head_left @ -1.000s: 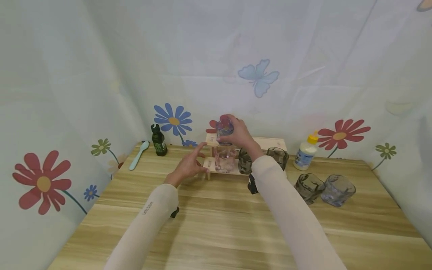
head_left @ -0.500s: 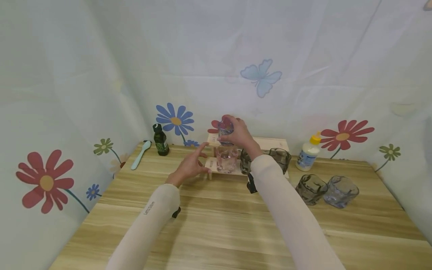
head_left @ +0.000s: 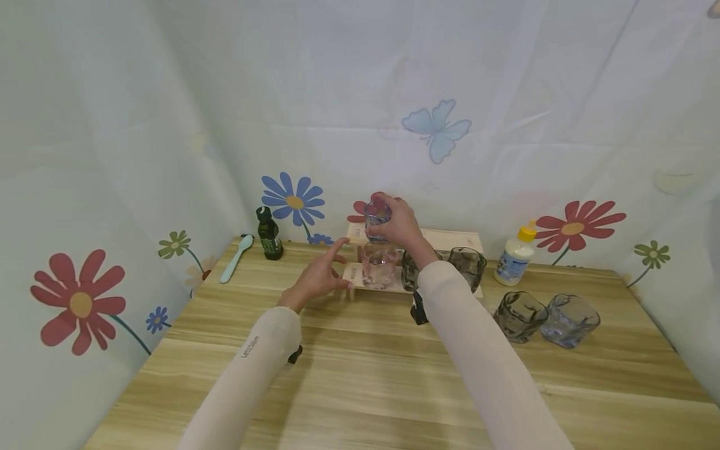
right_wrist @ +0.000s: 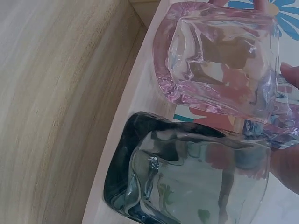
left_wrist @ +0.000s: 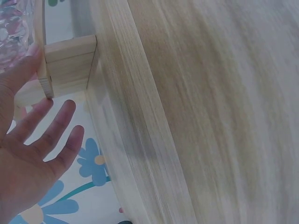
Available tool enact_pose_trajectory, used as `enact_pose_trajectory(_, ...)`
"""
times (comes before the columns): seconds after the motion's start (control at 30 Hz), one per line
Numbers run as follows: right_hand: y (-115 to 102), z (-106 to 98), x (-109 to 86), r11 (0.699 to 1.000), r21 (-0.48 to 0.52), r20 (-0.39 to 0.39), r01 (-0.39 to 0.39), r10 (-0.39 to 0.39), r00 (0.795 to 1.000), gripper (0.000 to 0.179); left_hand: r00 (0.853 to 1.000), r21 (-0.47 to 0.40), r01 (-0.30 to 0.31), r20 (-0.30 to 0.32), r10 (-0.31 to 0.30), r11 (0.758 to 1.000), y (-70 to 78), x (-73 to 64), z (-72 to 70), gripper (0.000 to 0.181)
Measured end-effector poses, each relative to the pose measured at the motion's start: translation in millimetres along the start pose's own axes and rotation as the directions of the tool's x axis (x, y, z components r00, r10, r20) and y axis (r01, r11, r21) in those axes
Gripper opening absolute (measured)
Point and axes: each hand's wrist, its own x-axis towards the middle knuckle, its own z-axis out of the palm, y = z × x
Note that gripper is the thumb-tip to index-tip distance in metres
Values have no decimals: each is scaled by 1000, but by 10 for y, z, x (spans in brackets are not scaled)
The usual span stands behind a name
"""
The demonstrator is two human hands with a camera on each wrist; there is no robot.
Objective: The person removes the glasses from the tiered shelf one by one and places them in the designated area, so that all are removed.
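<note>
A two-step wooden rack [head_left: 452,239] stands against the back curtain. My right hand [head_left: 402,226] grips a small bluish-purple glass [head_left: 375,212] at the left end of its upper step; in the right wrist view that glass shows partly behind the others. Just below, on the lower step, sits a pink glass [right_wrist: 219,60], with a dark grey glass [right_wrist: 196,172] beside it. Another grey glass [head_left: 468,265] stands farther right on that step. My left hand [left_wrist: 35,140] touches the lower step's left end with thumb and index fingertip, its other fingers extended apart.
To the right on the wooden table [head_left: 360,387] are a dark grey glass [head_left: 520,317] and a pale bluish glass [head_left: 570,322], side by side. A white bottle with a yellow cap [head_left: 514,256] stands behind them. At left are a dark green bottle [head_left: 270,234] and a light-blue spoon [head_left: 236,258].
The whole scene has shifted slightly to the right in the head view. Both hands keep their places at the rack, and the bluish-purple glass stays in my right hand.
</note>
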Motion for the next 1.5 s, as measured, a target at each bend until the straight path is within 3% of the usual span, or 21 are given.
enact_pose_trajectory(0.4,27,-13,-52,1000,16,-34,-16,17,999,74,1000,-9,4,3,-4,1000,14,0,11,103)
enact_pose_trajectory(0.77,22,-173,-126,1000,-27,-58,0,-1,998,80,1000,-2,2,10,-2,1000,27,-23,-6,103)
enact_pose_trajectory(1.17,98,-513,-346,1000,-12,-84,-14,13,996,80,1000,-7,21,11,-21,1000,7,-17,12,105)
enact_pose_trajectory(1.5,224,-838,-562,997,-73,-119,-16,7,993,79,1000,-12,23,5,-23,1000,19,-1,-1,104)
